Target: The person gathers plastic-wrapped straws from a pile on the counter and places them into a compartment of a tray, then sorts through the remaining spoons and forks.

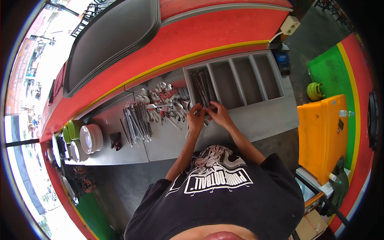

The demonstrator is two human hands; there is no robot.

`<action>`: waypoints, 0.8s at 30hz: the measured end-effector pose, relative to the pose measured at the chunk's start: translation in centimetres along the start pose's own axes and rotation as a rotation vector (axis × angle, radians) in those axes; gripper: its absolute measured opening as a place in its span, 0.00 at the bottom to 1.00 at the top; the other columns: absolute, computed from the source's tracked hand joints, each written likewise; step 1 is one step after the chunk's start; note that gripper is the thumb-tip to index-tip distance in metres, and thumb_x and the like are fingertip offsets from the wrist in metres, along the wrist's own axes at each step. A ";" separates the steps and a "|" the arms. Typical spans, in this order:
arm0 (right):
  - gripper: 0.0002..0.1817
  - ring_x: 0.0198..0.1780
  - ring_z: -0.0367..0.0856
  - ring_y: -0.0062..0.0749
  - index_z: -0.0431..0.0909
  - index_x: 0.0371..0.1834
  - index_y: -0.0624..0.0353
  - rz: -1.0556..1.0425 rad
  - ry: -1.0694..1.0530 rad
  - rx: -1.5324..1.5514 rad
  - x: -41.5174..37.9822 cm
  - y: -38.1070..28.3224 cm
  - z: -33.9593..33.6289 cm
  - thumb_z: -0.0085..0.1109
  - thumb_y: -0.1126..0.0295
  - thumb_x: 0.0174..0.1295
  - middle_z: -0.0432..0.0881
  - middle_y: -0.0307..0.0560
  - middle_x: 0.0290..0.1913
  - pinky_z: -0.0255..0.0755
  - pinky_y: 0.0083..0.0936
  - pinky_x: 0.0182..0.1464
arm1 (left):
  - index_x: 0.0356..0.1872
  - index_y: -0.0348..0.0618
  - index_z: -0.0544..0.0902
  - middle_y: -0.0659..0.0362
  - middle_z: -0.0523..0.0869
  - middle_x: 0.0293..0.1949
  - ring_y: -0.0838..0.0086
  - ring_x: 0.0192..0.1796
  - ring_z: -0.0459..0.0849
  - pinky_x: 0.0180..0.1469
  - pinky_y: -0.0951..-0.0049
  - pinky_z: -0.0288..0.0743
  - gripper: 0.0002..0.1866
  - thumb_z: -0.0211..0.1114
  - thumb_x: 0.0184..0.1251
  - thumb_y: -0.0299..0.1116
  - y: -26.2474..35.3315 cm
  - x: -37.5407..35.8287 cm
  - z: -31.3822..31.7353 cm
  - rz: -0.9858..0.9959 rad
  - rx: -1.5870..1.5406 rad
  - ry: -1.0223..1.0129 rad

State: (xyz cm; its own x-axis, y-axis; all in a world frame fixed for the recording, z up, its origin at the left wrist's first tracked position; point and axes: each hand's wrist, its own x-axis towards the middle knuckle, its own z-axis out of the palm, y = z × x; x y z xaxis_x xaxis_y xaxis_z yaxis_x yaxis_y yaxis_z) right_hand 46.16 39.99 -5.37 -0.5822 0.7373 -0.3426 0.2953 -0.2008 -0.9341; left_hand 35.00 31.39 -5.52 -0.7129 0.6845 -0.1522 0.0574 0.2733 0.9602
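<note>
A grey cutlery tray [244,100] with several compartments lies on the metal counter. Long thin pieces of cutlery [203,86] lie lengthwise in its leftmost compartment; their exact kind is hard to make out. At that compartment's near end, my left hand [195,117] is closed, its fingers curled around something too small to name. Close beside it, my right hand [219,115] has its fingers bent and pinched together over the ends of the thin cutlery. To the left of my hands is a loose heap of spoons and forks [164,105]. Farther left, a bundle of long, slim cutlery [137,122] is spread out.
White plates [91,138] and green bowls [73,130] stand at the counter's left end, near a small dark packet [115,141]. A red ledge [216,30] with stacked dark trays [116,36] rises behind. An orange box [322,136] stands at right.
</note>
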 end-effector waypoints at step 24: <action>0.12 0.28 0.79 0.20 0.79 0.46 0.64 -0.095 -0.345 -0.007 -2.7 -0.3 26.0 0.61 0.68 0.63 0.81 0.40 0.32 0.74 0.18 0.31 | 0.47 0.32 0.81 0.54 0.87 0.35 0.72 0.35 0.88 0.34 0.76 0.78 0.16 0.62 0.70 0.37 -8.5 -8.4 -26.8 -0.131 0.077 0.371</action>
State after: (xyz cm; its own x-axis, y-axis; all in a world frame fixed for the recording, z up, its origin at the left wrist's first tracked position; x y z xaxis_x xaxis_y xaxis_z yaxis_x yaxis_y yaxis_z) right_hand 27.90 21.28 -6.80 -0.8285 0.4909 -0.2693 0.2323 -0.1363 -0.9630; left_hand 21.75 5.15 -6.16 -0.9208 0.3542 -0.1635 -0.0082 0.4013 0.9159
